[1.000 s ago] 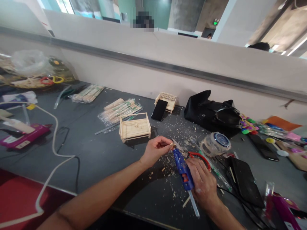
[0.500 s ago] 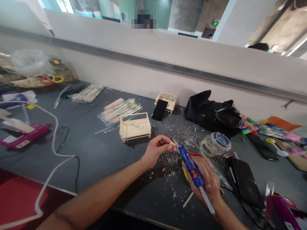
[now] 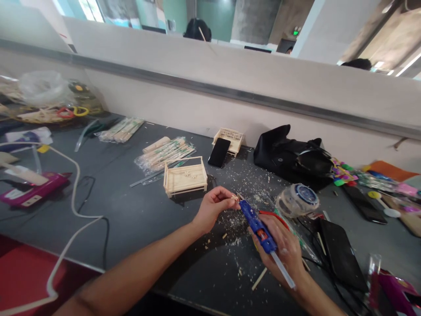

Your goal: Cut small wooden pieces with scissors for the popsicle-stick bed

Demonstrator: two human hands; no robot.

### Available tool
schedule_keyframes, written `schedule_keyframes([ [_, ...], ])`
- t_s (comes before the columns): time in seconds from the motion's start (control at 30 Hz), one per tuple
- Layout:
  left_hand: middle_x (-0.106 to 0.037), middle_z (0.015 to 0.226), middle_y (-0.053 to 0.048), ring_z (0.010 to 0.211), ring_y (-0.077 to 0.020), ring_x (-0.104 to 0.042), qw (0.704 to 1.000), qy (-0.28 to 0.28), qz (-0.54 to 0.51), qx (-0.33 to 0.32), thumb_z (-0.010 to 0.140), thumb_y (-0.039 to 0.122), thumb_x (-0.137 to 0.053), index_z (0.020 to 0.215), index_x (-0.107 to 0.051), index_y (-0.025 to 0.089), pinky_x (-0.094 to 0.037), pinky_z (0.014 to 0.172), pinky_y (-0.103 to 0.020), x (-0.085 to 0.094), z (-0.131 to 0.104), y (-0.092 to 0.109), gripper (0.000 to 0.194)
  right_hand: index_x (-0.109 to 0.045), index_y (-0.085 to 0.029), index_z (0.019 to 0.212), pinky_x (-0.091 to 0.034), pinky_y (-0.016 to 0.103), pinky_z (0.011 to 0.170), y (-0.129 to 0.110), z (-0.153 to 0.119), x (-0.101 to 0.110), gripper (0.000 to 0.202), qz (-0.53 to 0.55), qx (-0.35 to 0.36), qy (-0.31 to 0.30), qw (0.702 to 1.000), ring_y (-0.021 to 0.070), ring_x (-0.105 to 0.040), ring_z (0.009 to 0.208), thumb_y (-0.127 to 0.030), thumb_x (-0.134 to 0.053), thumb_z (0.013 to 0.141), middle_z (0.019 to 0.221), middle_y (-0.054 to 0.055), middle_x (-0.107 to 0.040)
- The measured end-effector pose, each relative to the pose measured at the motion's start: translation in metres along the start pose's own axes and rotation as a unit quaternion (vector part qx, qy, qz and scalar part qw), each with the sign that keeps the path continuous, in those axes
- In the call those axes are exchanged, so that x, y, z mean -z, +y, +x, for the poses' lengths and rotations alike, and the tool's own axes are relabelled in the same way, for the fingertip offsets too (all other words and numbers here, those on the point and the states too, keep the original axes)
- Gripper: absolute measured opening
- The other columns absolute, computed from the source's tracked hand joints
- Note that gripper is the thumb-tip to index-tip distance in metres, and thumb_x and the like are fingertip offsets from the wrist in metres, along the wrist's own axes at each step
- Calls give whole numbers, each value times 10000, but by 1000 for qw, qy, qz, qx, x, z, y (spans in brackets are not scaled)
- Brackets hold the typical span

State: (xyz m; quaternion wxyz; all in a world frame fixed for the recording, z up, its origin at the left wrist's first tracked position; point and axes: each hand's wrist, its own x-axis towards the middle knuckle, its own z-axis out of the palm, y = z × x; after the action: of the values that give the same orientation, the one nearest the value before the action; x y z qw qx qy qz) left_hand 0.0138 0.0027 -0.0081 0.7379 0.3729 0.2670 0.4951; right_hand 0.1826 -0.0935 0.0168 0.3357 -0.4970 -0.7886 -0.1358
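My right hand (image 3: 279,241) is wrapped round a blue hot glue gun (image 3: 256,224), a clear glue stick (image 3: 283,270) poking out of its back end. The gun's nozzle points at the fingertips of my left hand (image 3: 217,206), which pinch a small piece of pale wood (image 3: 234,198). Whether the nozzle touches the wood is too small to tell. Partly hidden under my right hand are red-handled pliers or scissors (image 3: 274,216). Left of my hands stands a small bed-like frame of thin wooden sticks (image 3: 186,175), with little wooden bits on its top.
Behind are a phone (image 3: 219,152) leaning on a miniature wooden bench (image 3: 232,139), packs of sticks (image 3: 167,151) and a black bag (image 3: 292,153). A clear jar (image 3: 297,199), another phone (image 3: 342,252) and cables lie right. A white cable (image 3: 77,188) crosses the left side. Wood chips litter the middle.
My right hand has shifted the glue gun slightly left, bringing its nozzle up to the wood piece in my left fingertips. My left hand has barely moved.
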Motion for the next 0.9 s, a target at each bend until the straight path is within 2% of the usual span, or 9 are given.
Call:
schedule_keyframes([
  [0.37,-723,696,-26,681,-160,-674,993,-15,109,-41,638,309,-828,719,-652,167,-552,688,-288,3,1,0,241,-561,-196,1008,-581,256,632,-1,-2,-3,137,28,-28,-2,999,173,-706,701,-155,-519,884,831,54,-705],
  [0.57,-720,733,-29,710,-167,-677,985,-23,152,-82,664,300,-801,726,-655,173,-558,712,-304,6,2,-2,203,-542,-199,1038,-589,276,641,2,-4,-4,188,9,-6,-4,1000,182,-708,715,-135,-497,867,835,58,-707],
  [0.9,-730,776,-37,713,-160,-662,979,-11,178,-94,664,313,-807,726,-671,175,-555,693,-291,8,2,-5,204,-536,-160,1112,-601,321,675,6,-13,-12,328,-6,21,-2,1000,222,-720,794,-99,-476,795,890,107,-715],
])
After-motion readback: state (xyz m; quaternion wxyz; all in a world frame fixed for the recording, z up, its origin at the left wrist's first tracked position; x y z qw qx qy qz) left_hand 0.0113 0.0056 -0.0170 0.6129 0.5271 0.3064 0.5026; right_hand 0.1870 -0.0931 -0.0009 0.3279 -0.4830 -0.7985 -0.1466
